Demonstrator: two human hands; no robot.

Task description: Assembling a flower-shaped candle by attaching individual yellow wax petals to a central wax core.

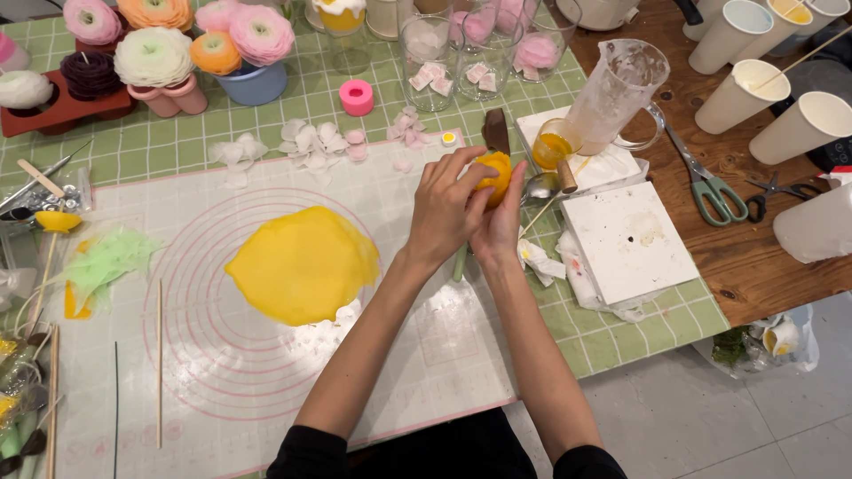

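head view, hands: your left hand (444, 208) and right hand (502, 222) are both cupped tight around a small round yellow wax bloom (495, 176), held above the pale silicone mat's (266, 390) right edge.
handling: it looks soft, light and fragile; grip it low, fingertips only.
nearby: flat yellow wax sheet (303, 264) lies left.
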